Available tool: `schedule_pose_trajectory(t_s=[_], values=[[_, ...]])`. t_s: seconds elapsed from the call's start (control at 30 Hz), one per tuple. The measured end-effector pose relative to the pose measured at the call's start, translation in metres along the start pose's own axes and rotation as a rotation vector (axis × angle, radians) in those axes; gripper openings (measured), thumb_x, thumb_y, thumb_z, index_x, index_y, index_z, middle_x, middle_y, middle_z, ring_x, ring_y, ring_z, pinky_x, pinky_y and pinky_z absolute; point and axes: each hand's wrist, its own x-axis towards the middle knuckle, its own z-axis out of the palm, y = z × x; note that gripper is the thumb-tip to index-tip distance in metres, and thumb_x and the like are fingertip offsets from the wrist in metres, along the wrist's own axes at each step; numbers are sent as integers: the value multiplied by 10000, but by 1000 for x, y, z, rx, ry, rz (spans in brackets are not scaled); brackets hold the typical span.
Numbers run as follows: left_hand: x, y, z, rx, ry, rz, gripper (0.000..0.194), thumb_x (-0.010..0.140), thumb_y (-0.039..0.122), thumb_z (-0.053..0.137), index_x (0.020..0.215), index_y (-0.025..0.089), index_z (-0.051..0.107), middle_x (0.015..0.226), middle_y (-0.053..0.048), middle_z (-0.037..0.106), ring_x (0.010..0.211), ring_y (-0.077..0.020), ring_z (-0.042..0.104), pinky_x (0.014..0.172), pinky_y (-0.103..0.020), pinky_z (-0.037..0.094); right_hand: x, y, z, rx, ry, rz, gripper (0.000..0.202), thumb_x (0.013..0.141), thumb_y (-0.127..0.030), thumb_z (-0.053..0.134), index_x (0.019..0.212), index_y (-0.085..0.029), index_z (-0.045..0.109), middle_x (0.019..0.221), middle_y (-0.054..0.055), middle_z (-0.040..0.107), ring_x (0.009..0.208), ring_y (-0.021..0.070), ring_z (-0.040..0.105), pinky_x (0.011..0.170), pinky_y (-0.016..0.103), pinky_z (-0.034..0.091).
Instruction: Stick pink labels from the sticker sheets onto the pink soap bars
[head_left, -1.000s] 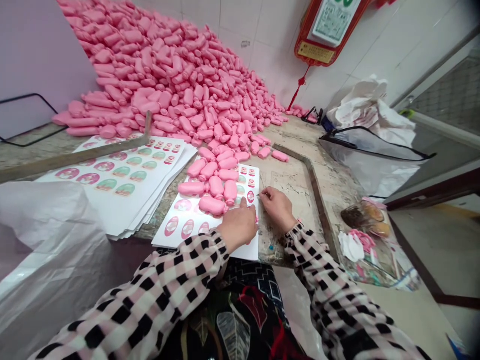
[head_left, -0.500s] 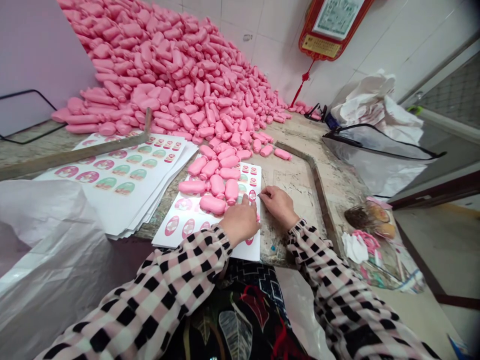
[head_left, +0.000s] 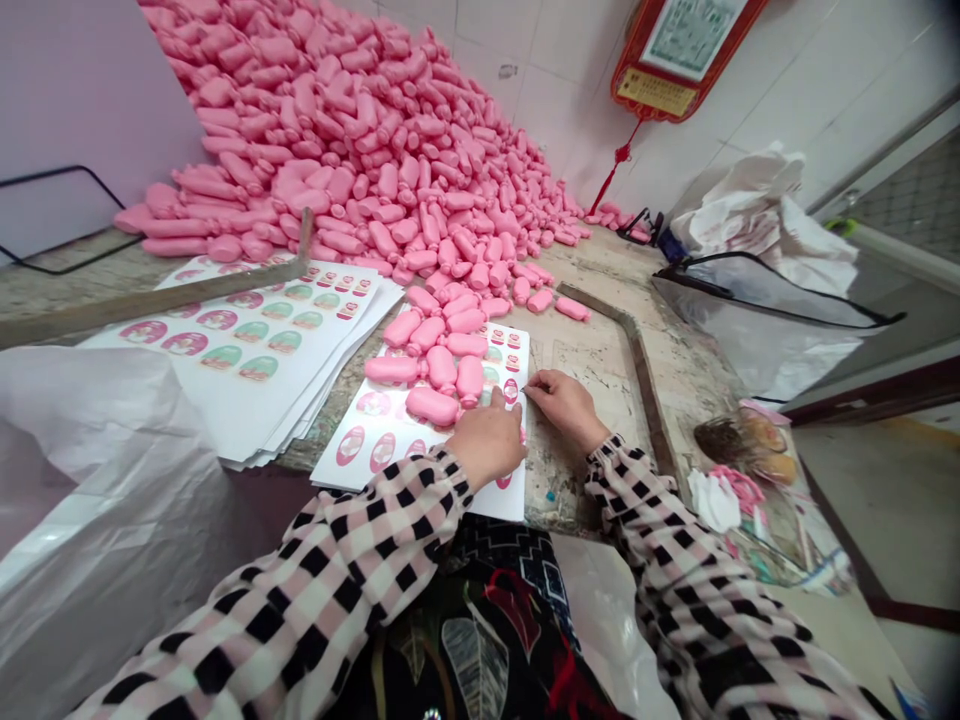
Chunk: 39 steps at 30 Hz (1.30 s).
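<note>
My left hand point(head_left: 489, 440) lies on a white sheet of printed stickers point(head_left: 367, 480), its index finger and thumb stretched out and apart. A bit of pink shows by its right side; what lies beneath the palm is hidden. At the sheet's right edge, my right hand point(head_left: 568, 405) pinches something small and dark, too small to name, beside a pink oval sticker point(head_left: 511, 391). Several small pink bottles point(head_left: 433, 406) lie on the sheet just beyond my left fingers.
A large heap of pink bottles point(head_left: 337, 130) rises at the back against the tiled wall. To the left is a stack of sticker sheets point(head_left: 217, 400) under a metal bar point(head_left: 150, 300). Another bar point(head_left: 645, 380) runs along the right, near a brush point(head_left: 720, 440) and plastic bags point(head_left: 765, 290).
The whole view has shifted a little. Both hands keep almost the same place and pose at the sheet's right edge, and the bottles have not moved.
</note>
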Motion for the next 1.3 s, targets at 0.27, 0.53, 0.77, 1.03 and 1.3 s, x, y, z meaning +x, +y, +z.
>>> schedule_pose_trajectory(t_s=[0.27,0.53,0.77,1.03,1.3], values=[[-1,0,-2,-14,-12,-5,612,756,431,535,1314,214,410,1396,-186,320,993,-353,563,761,-426,452,3,7,4,107,-8,-18,159,760,-348,536,776,-240,651,776,-7,655,703,146,547,624,252,359],[2,-2,-1,-24,-7,5,582,733,445,547,1255,199,474,1402,-196,310,1019,-379,544,783,-439,432,-1,9,21,250,26,64,204,742,-371,516,752,-193,614,703,-9,637,619,126,543,557,229,376],[3,-3,0,-30,-20,9,578,744,427,526,1267,192,458,1408,-209,295,1020,-379,544,786,-446,423,-3,2,27,260,86,168,195,718,-379,522,705,-192,578,674,-7,616,587,121,520,515,224,343],[3,-2,-2,-44,-31,-2,594,746,390,525,1303,218,415,1441,-186,238,1086,-375,504,817,-445,410,0,-13,10,145,-4,260,302,673,-509,578,689,-209,600,604,-19,621,519,111,510,484,226,306],[5,-3,1,-56,-26,1,568,749,400,527,1285,230,441,1424,-172,280,1093,-354,504,828,-439,414,1,-34,-4,-45,60,277,238,653,-481,604,662,-244,625,654,-24,643,609,141,545,509,244,295]])
